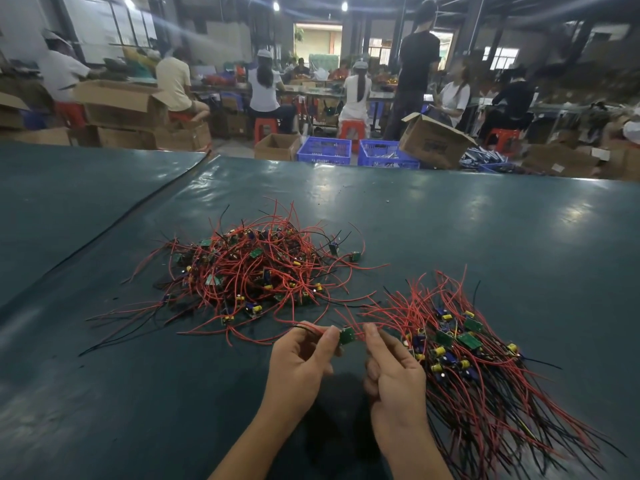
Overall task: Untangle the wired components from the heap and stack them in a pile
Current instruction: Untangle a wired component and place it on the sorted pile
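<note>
Big dark green table cover (pixel 450 220) takes up most of the view, shiny, with a seam running off to the left.

On it, in the middle, sits the heap (pixel 256 268): a proper rat's nest of thin red wires plus a few black ones, with little green boards, yellow drum-shaped parts and blue bits buried in it, and loose wire ends sticking out all round.

To the right of the heap and close to the near edge is the pile (pixel 460 358). It's the same stuff, but the wires lie roughly the same way, fanning toward the near right, with the boards bunched at the top.

Past the far edge of the table there's a tilted cardboard box (pixel 434 147) with dark print on its side, too blurry to read, and next to it two blue crates (pixel 325 150).

Both hands are up close together in front of the pile. The left hand (pixel 298 365) pinches one small green board (pixel 346 335) by its left edge, along with its wires. The right hand (pixel 394 372) pinches the red wires coming off the board's right side.
</note>
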Tool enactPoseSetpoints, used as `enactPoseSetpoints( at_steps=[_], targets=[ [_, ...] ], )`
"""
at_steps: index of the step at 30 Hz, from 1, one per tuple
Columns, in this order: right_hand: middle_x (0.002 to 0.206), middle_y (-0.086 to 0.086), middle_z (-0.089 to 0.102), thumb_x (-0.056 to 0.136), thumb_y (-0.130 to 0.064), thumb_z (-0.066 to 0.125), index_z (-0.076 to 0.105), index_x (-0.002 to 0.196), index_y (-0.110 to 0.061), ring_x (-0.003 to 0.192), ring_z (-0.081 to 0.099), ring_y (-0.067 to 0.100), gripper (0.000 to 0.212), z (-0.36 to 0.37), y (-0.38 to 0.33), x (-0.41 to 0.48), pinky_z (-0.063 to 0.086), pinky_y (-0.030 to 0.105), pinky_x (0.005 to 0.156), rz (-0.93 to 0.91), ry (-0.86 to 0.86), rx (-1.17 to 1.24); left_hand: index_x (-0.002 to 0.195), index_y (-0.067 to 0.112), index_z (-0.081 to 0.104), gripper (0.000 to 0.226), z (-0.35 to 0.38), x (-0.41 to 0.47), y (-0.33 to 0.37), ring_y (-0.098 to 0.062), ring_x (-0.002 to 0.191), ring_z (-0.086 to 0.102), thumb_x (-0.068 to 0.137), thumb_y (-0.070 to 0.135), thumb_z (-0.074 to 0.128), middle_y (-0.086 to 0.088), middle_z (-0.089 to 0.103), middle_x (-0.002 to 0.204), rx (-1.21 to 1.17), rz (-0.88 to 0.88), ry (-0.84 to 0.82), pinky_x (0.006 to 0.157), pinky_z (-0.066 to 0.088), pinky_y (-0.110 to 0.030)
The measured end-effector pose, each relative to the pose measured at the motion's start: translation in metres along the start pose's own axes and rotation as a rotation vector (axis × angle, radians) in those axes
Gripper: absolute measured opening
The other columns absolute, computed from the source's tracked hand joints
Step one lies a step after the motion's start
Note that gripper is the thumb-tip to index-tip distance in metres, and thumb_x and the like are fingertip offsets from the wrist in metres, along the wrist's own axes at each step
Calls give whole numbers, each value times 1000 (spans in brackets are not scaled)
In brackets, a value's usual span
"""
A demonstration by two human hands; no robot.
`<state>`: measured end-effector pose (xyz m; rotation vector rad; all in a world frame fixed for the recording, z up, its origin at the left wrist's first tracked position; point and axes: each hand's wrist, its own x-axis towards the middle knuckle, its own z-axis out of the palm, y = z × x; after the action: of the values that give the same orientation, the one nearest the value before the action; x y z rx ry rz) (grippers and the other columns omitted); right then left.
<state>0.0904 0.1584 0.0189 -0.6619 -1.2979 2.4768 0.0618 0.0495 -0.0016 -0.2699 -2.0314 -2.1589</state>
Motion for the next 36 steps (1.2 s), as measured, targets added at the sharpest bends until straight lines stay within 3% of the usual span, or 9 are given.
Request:
enactPoseSetpoints(
  at_steps=[9,14,18,20,24,29,30,33,36],
  targets=[
    [56,-7,46,84,-14,69,62,79,-16,40,30,3,9,-16,-17,13,24,16,34,-88,104,178,85,16,66,18,-6,2,-1,-7,56,59,83,34,65,2,67,69,82,101,-33,57,49,-20],
    [49,-10,43,84,-23,71,71,70,-14,39,29,1,17,-7,-3,2,25,14,36,-137,10,-85,91,20,66,14,-3,-1,-1,-10,62,62,84,31,70,2,68,78,76,81,-69,60,50,-20],
    [56,-8,64,88,-21,67,78,77,-12,48,54,-2,19,1,10,-5,42,10,49,-160,-57,-212,90,16,68,10,-2,-1,2,-7,61,61,84,23,70,3,68,73,10,88,-78,55,47,-15],
    [58,-8,64,89,-21,66,79,75,-16,46,51,-1,20,1,8,-2,39,10,48,-171,-17,-196,88,16,69,8,-2,0,4,-6,58,59,82,21,71,3,67,69,-30,56,-63,52,45,-15],
    [57,-2,47,91,-21,64,78,74,-14,39,29,1,23,-8,-6,6,25,14,36,-178,53,-36,85,17,73,4,-8,5,4,-14,55,53,82,20,72,-3,61,62,-157,-23,-6,51,43,-23],
    [62,-1,57,82,-34,67,80,80,-21,43,31,4,19,-6,-9,-4,25,15,39,-324,-114,-73,83,21,78,18,-8,6,11,-7,52,52,68,29,73,2,58,63,-498,-263,65,44,43,-18],
    [64,-1,61,80,-43,69,80,81,-22,44,33,4,24,-5,-8,-8,26,16,40,-354,-180,-78,81,20,78,21,-9,8,13,-5,51,54,63,31,75,3,60,64,-574,-324,85,43,45,-17],
    [68,2,64,70,-77,63,78,94,-18,48,38,7,66,-5,-6,-15,29,19,43,-403,-344,-40,78,14,67,29,-20,13,16,-6,50,56,58,32,77,1,62,68,-756,-414,108,42,45,-18],
    [66,3,59,63,-91,51,77,100,-20,48,38,8,84,-4,-7,-16,29,19,43,-382,-322,-60,84,13,66,29,-25,14,22,-7,49,47,68,37,71,2,59,72,-863,-467,-15,43,42,-18]
  ],
)
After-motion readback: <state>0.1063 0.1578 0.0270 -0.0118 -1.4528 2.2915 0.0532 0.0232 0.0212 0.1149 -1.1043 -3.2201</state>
